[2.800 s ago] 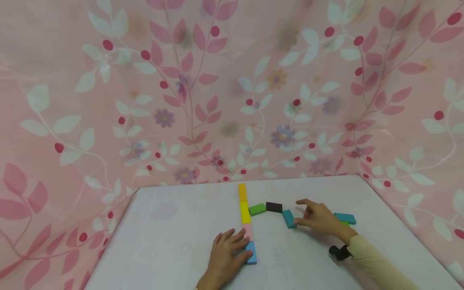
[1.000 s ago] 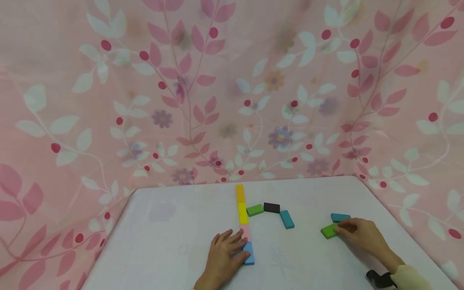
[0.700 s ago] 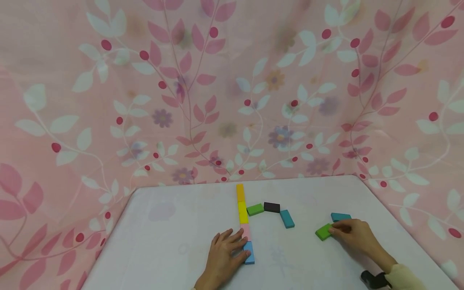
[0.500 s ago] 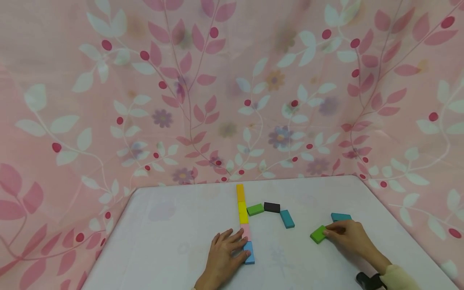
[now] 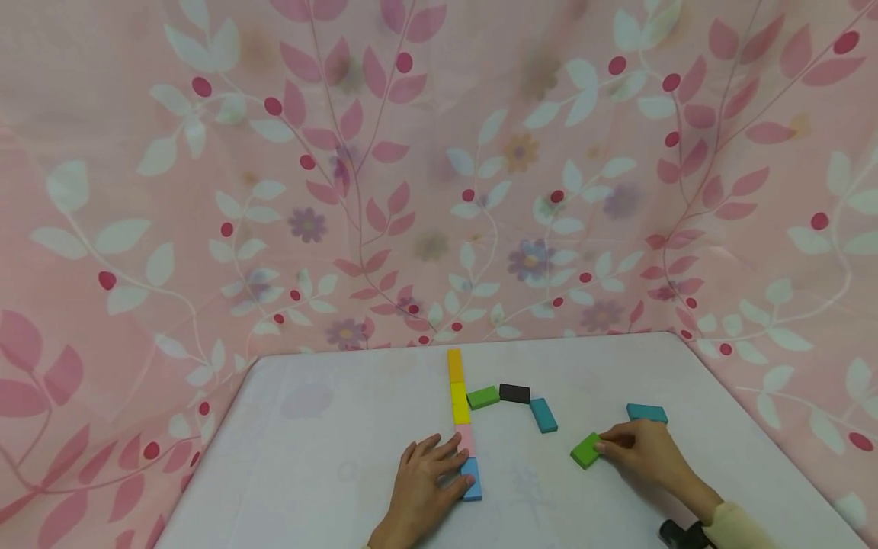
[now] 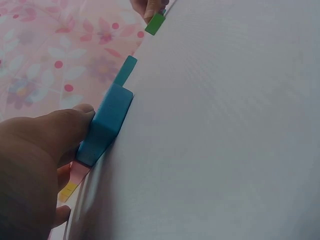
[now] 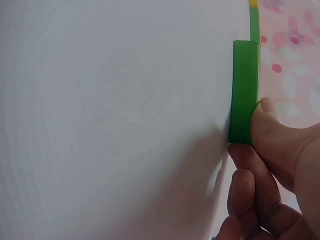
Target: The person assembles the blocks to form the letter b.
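Note:
In the head view, my right hand (image 5: 648, 454) pinches one end of a green block (image 5: 585, 451) between thumb and fingers, low over the table or on it. The right wrist view shows the green block (image 7: 245, 90) close, thumb on its edge. My left hand (image 5: 428, 484) lies with spread, relaxed fingers along a straight column of blocks. Its thumb touches the light blue block (image 5: 472, 480), its fingertips the pink block (image 5: 465, 440). Above these sit a yellow block (image 5: 460, 402) and an orange block (image 5: 456, 366). Off the yellow one curve another green block (image 5: 483, 397), a black block (image 5: 514, 393) and a teal block (image 5: 544, 415).
A second teal block (image 5: 647, 412) lies beyond my right hand, partly covered by it. Everything rests on a white-covered table (image 5: 329, 457). Pink floral cloth (image 5: 425, 191) hangs behind the table. A black wrist camera (image 5: 679, 534) is by the right sleeve.
My right hand left the teal block in the curve, took hold of the green block at the right and has moved it leftward. The left hand has hardly moved.

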Available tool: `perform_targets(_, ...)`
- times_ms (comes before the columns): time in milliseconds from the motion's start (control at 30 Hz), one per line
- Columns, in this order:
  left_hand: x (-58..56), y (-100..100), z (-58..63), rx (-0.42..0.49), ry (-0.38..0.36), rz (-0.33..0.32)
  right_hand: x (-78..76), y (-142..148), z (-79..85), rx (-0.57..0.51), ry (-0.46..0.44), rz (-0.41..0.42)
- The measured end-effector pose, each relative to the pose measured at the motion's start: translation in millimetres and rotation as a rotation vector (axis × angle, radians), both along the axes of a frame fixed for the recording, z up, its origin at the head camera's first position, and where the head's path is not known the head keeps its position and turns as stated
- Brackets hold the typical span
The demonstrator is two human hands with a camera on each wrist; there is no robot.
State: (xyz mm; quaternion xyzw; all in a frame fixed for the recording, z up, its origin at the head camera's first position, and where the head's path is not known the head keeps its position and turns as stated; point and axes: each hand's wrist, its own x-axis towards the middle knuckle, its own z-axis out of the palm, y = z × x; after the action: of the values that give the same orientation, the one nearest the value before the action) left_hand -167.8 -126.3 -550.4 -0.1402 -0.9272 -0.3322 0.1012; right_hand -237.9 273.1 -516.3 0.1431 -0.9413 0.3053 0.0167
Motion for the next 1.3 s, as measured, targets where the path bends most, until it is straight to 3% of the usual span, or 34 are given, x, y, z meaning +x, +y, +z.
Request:
perform_targets(400, 1.0, 0, 1.6, 0.001, 0.018, 0.000, 4.1, -18, -1.0, 0.014, 0.017, -0.008)
perform_targets(700, 1.6, 0, 0.1, 0.004, 0.042, -0.001, 10.9, -45, 2.2, 0.012, 0.009, 0.041)
perform_targets(1067, 1.6, 0, -1.3, -0.004, 0.046, -0.002, 16.7, -82, 3.7, -0.009, -0.017, 0.039)
perform_targets(1300, 0.6, 0, -0.7, -0.013, 0.029, 0.002, 17.6, -104, 2.8, -0.024, 0.021, 0.058)
